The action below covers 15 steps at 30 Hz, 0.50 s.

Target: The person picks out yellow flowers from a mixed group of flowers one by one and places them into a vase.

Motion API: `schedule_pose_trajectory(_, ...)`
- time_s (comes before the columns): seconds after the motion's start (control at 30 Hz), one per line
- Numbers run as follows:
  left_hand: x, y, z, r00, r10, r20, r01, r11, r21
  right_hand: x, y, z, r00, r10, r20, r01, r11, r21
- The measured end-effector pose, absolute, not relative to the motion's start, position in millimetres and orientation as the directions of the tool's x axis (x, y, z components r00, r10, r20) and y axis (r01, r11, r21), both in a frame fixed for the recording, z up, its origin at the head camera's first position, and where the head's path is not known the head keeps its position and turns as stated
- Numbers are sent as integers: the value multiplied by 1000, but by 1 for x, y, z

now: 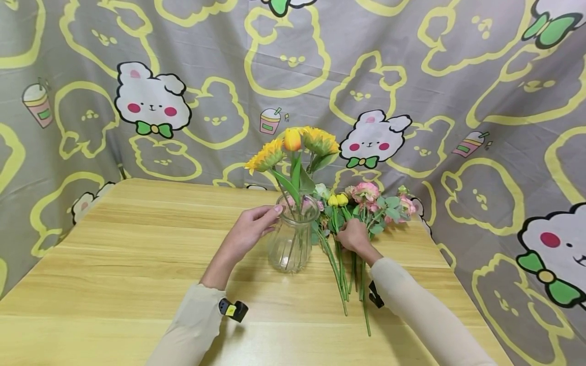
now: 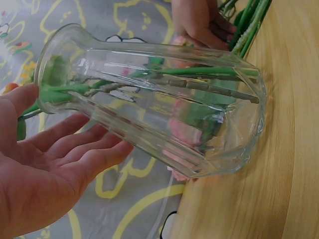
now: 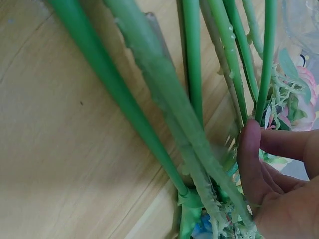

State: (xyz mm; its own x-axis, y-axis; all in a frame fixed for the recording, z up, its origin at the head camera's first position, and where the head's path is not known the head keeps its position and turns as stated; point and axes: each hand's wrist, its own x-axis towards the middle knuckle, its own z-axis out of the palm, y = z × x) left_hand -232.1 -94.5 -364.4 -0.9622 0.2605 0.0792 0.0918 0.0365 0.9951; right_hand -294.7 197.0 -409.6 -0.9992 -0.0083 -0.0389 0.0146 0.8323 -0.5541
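A clear glass vase (image 1: 290, 249) stands upright on the table, holding two sunflowers (image 1: 320, 142) and an orange-yellow tulip (image 1: 293, 139). Their stems show through the glass in the left wrist view. My left hand (image 1: 252, 229) is at the vase's neck, its thumb by the rim and its fingers (image 2: 94, 144) extended along the side without curling round it. To the right of the vase lies a bunch of flowers, with yellow tulips (image 1: 338, 199) and pink flowers (image 1: 366, 193). My right hand (image 1: 354, 235) reaches into this bunch and pinches green stems (image 3: 264, 64) between thumb and forefinger.
Loose green stems (image 1: 341, 292) extend from the bunch toward the front of the wooden table (image 1: 137, 284). A grey curtain (image 1: 220, 46) with rabbit prints hangs behind and along both sides. Each sleeve has a black wrist camera (image 1: 233, 309) by it.
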Motion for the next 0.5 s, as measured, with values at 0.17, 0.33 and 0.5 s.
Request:
schedule_pose_trajectory(0.17,-232,-95,-365,-962,262,81,95,38,995,-295,197,-409,-999,9,-45,33,830,-558)
schedule_pose_trajectory(0.33,-233,-95,-365,-961,264,84,98,41,994,-296,197,-408,-997,26,-74,64,814,-577)
schedule_pose_trajectory(0.5,-233,-95,-365,-961,264,83,97,41,994,-296,199,-408,-994,15,-110,78,801,-593)
